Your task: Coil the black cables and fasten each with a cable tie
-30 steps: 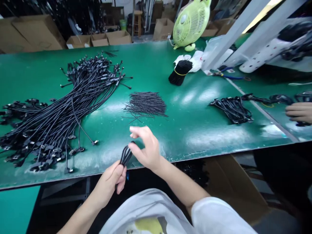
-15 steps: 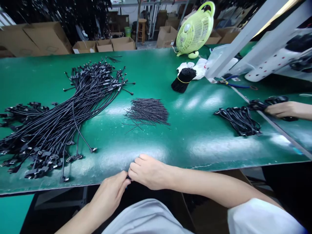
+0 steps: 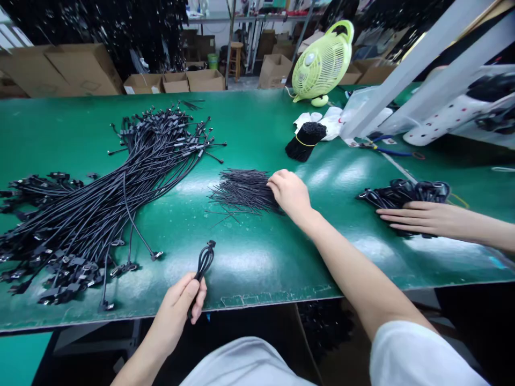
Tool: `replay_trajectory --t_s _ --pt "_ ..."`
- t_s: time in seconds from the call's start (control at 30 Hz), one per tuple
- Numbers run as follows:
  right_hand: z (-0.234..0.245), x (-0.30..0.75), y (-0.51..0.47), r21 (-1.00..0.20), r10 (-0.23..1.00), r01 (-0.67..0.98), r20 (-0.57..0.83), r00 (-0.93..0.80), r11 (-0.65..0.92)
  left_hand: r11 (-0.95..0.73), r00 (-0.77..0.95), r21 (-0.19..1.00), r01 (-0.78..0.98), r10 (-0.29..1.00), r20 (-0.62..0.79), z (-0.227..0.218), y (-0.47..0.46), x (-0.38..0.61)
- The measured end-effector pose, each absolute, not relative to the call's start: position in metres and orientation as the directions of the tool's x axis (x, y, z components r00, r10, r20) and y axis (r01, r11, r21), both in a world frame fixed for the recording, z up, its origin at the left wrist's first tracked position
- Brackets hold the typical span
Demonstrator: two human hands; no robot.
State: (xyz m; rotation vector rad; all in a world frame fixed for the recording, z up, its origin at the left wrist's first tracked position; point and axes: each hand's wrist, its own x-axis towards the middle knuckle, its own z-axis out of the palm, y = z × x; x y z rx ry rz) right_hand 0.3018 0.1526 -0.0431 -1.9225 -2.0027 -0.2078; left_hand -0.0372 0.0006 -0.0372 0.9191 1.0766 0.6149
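Note:
My left hand [image 3: 180,306] is closed round a folded black cable [image 3: 204,260] at the near edge of the green table [image 3: 257,252]; the cable's looped end sticks up above my fingers. My right hand [image 3: 290,192] reaches forward onto a loose pile of thin black ties [image 3: 241,191] in the middle of the table, fingers curled down on its right side. Whether a tie is between those fingers is hidden.
A big heap of black cables [image 3: 100,198] covers the table's left. A banded bundle of black ties [image 3: 304,140] and a green fan [image 3: 322,63] stand at the back. Another person's hand [image 3: 418,218] lies flat on a cable pile [image 3: 402,194] at the right. Cardboard boxes [image 3: 173,81] behind.
My right hand left the folded cable and moved forward to the tie pile. My left hand lifted the cable a little. The other person's hand slid left onto the right cable pile.

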Motion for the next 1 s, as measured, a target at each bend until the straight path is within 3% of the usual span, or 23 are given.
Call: replay_trajectory --t_s 0.17,0.27,0.37,0.5,0.57,0.7,0.8,0.9,1.0 --pt "-0.032 0.299 0.136 -0.055 0.860 0.998 0.510 0.012 0.019 0.537 0.377 0.837 -0.109 0.801 -0.465 -0.035 0.001 -0.036" --pt "-0.026 0.292 0.124 -0.091 0.819 0.995 0.573 0.026 0.033 0.519 0.413 0.841 -0.153 0.807 -0.422 -0.035 -0.001 -0.033" --pt "-0.025 0.263 0.100 -0.257 0.814 0.957 0.579 0.040 0.135 0.501 0.418 0.839 -0.210 0.822 -0.386 -0.033 -0.004 -0.026" --pt "-0.028 0.211 0.065 -0.523 0.878 0.763 0.463 -0.119 0.379 0.481 0.427 0.822 -0.304 0.840 -0.334 -0.026 -0.005 -0.014" --pt "-0.030 0.201 0.061 -0.495 0.872 0.798 0.483 -0.074 0.343 0.478 0.443 0.813 -0.332 0.840 -0.313 -0.024 -0.005 -0.012" --pt "-0.031 0.212 0.073 -0.285 0.866 0.952 0.497 0.046 0.113 0.489 0.439 0.806 -0.335 0.838 -0.326 -0.024 -0.011 -0.018" --pt "-0.026 0.217 0.071 -0.194 0.855 0.975 0.519 0.010 0.106 0.483 0.419 0.804 -0.347 0.847 -0.328 -0.025 -0.016 -0.022" --pt "-0.023 0.213 0.063 -0.158 0.830 0.981 0.558 -0.005 0.112 0.479 0.434 0.804 -0.354 0.845 -0.312 -0.025 -0.018 -0.021" --pt "-0.023 0.209 0.056 -0.205 0.822 0.972 0.569 0.026 0.111 0.485 0.462 0.798 -0.358 0.835 -0.300 -0.024 -0.019 -0.020"
